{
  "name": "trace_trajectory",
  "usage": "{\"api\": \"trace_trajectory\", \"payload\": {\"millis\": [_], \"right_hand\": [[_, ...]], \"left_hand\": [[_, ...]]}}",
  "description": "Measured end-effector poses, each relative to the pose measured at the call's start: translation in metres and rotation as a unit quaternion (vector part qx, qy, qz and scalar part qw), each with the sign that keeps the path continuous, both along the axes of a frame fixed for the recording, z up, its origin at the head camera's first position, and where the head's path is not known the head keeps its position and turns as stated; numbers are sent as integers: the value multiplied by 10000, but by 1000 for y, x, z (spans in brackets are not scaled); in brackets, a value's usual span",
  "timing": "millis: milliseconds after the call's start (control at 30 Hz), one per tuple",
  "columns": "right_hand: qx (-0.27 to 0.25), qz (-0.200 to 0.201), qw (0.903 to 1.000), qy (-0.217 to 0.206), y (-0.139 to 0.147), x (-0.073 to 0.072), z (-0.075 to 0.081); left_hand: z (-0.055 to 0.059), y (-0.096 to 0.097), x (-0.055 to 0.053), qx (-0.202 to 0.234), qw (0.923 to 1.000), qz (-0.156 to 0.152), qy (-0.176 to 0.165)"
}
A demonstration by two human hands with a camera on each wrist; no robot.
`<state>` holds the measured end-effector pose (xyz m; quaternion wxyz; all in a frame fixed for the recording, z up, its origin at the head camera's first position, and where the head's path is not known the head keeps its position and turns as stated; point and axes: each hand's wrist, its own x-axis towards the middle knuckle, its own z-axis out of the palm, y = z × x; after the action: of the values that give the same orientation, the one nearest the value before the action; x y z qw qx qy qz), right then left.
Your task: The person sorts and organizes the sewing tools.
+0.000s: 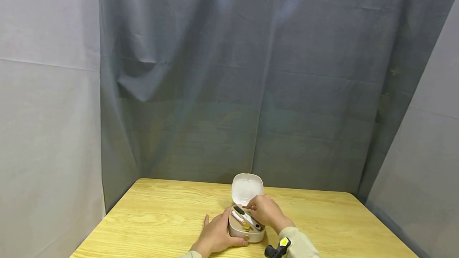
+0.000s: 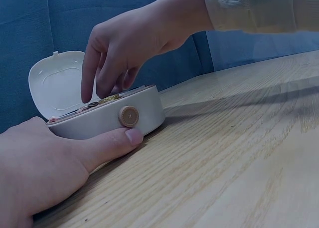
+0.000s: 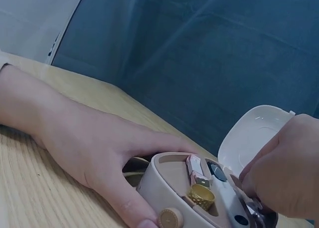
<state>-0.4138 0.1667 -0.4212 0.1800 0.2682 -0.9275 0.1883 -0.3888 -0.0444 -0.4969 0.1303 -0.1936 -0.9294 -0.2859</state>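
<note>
A small white sewing box [image 1: 247,237] stands on the table with its white lid [image 1: 247,188] tipped up at the back. My left hand [image 1: 216,235] holds the box from the left, thumb along the front below a round tan button [image 2: 128,116]. A gold dimpled thimble [image 3: 201,195], a pink-and-white strip [image 3: 195,169] and a long white tool [image 3: 228,200] with dark ends lie in its tan compartments. My right hand [image 1: 267,212] reaches down into the right side of the box, fingers bent, near a shiny metal piece [image 3: 256,210]. Whether its fingertips grip anything is hidden.
The light wooden table [image 1: 157,214] extends to both sides of the box. A grey curtain [image 1: 215,90] hangs behind the table, with pale cloth panels [image 1: 50,110] at the left and right. A black device [image 1: 276,251] sits at my right wrist.
</note>
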Motion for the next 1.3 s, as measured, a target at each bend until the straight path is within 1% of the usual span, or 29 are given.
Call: {"api": "trace_trajectory", "payload": {"millis": [133, 267, 433, 600, 800, 967, 1133, 1300], "right_hand": [[73, -59, 9999, -108, 0, -2, -3], [165, -121, 9997, -126, 1, -3, -5], [264, -43, 9996, 7, 2, -4, -5], [353, 84, 9992, 141, 2, -4, -3], [232, 171, 9995, 83, 4, -6, -3], [128, 185, 9996, 167, 4, -8, -5], [146, 262, 9993, 208, 3, -7, -6], [163, 332, 9991, 207, 3, -6, -5]], "left_hand": [[1, 3, 2, 11, 10000, -20, 19], [2, 5, 4, 30, 10000, -60, 36], [1, 7, 4, 72, 9999, -77, -19], [1, 9, 3, 63, 10000, -75, -3], [1, 9, 3, 34, 10000, -62, 46], [3, 8, 4, 30, 10000, -41, 43], [4, 7, 5, 6, 10000, -38, 22], [3, 7, 3, 22, 10000, -24, -19]]}}
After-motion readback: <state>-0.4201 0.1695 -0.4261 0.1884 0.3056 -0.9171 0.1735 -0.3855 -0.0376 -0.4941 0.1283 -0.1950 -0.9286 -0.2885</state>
